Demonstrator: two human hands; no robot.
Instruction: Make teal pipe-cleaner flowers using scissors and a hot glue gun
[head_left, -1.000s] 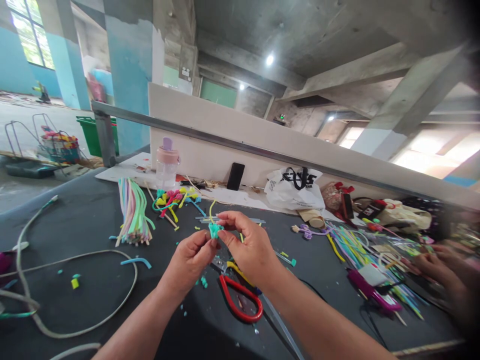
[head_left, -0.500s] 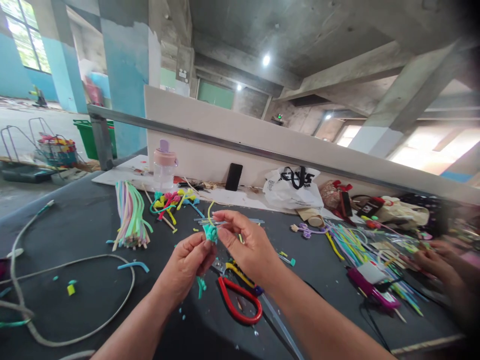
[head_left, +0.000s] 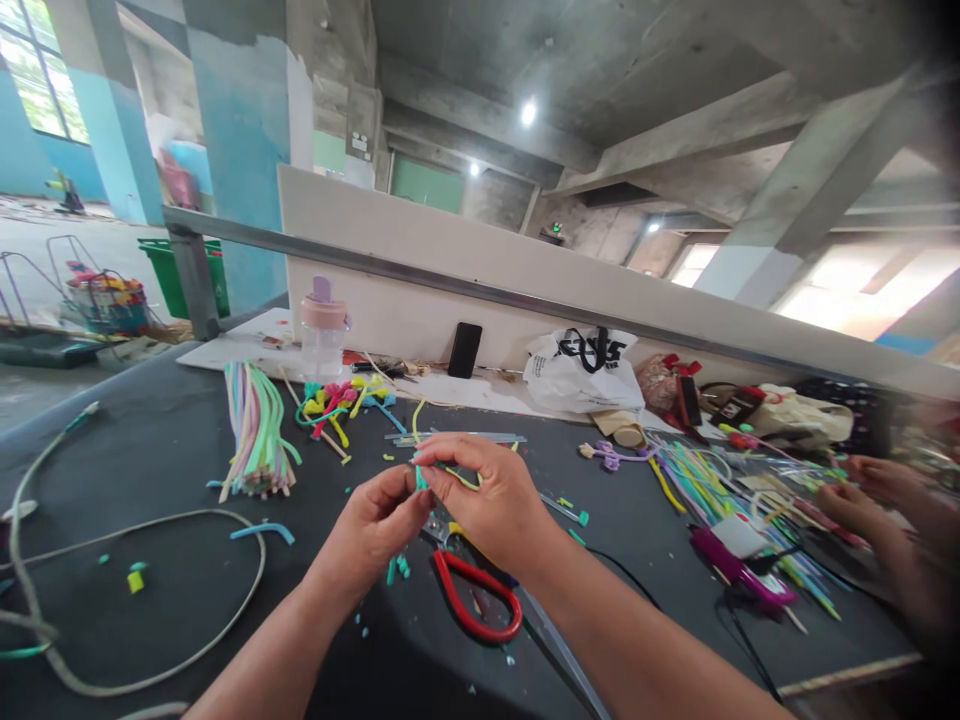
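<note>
Both hands meet in front of me over the dark table. My left hand pinches a small teal piece of soft, bendable-looking stick, mostly covered by fingers. My right hand closes on the same piece from the right, thumb and forefinger together at its top. A thin yellow strand rises just behind the fingertips. Below the hands lie red-handled scissors, their blades partly hidden by the right hand. Teal offcuts lie just under the left hand.
A bundle of pastel sticks lies left, near a clear bottle. A phone leans on the partition. A grey cable loops across the left side. At right, another person's hands work beside loose coloured sticks and a magenta tool.
My right fingers have closed in over the teal piece, which was more exposed before. Its visible part is now smaller and lower. The view has shifted slightly.
</note>
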